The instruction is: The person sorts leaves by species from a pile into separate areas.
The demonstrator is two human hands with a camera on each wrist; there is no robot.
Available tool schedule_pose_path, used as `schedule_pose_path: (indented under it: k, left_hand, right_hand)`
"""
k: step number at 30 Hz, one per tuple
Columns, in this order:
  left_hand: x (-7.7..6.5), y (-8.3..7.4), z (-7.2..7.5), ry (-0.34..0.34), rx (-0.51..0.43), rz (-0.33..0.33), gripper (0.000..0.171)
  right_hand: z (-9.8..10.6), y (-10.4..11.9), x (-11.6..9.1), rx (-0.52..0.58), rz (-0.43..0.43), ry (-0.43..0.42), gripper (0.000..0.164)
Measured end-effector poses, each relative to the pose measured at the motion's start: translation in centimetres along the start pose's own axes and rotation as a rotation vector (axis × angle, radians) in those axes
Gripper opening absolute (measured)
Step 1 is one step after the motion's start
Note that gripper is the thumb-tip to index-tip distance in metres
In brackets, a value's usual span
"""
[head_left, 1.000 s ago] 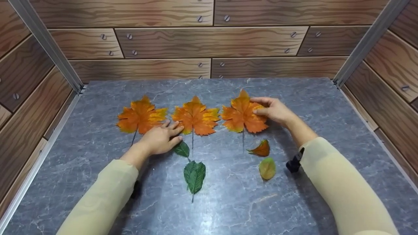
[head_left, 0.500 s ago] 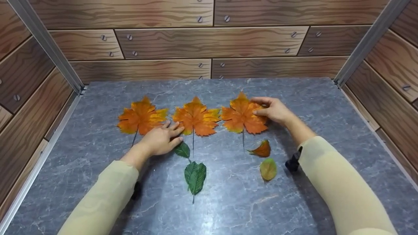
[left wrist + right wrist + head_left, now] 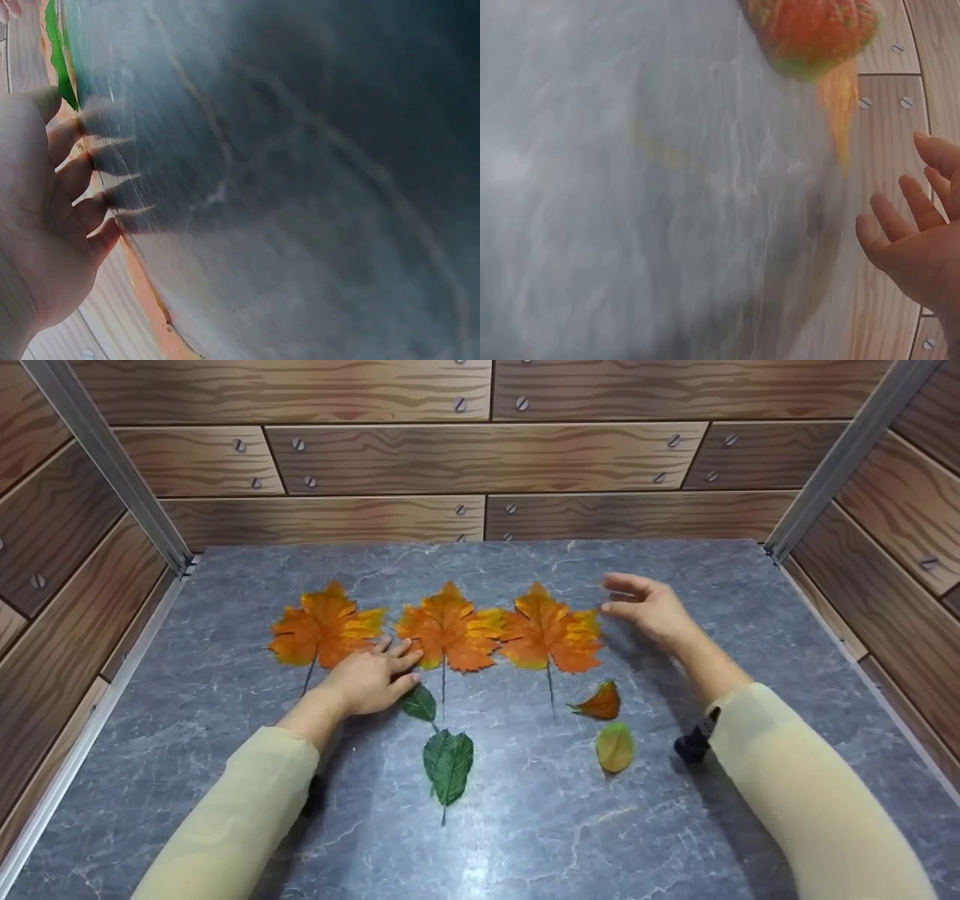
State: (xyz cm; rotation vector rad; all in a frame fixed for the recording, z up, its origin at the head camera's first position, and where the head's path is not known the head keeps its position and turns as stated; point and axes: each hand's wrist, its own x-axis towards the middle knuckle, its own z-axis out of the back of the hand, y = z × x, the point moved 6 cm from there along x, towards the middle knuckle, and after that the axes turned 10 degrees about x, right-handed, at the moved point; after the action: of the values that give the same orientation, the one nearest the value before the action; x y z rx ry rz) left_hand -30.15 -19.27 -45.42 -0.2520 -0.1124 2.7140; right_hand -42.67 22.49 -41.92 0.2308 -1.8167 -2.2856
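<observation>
Three orange maple leaves lie in a row in the head view: a left one [image 3: 322,624], a middle one [image 3: 448,630] and a right one [image 3: 550,630]. The right leaf's edge meets the middle leaf's. My left hand [image 3: 369,679] rests spread on the table, its fingertips touching the edges of the left and middle leaves. By its thumb is a small green leaf [image 3: 420,703]. My right hand [image 3: 654,611] holds nothing and is raised just right of the right maple leaf, fingers loosely bent, as the right wrist view also shows.
Overlapping green leaves [image 3: 448,765] lie at the front centre of the grey marbled table [image 3: 525,840]. A curled red-brown leaf [image 3: 600,701] and a yellow-green leaf [image 3: 615,748] lie to the right. Wood-patterned walls [image 3: 480,457] enclose the back and sides.
The right maple leaf has shifted left against the middle one and lies lower. My right hand has let go of it and drawn away to the right. My left hand stays put.
</observation>
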Motion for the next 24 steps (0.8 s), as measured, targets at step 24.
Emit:
schedule_pose_path:
  k: [24]
  left_hand:
    - [-0.1,-0.1,0.1,0.002,-0.017,-0.003,0.06]
  right_hand:
    - [-0.5,-0.3,-14.1,-0.045,0.011,0.299,0.041]
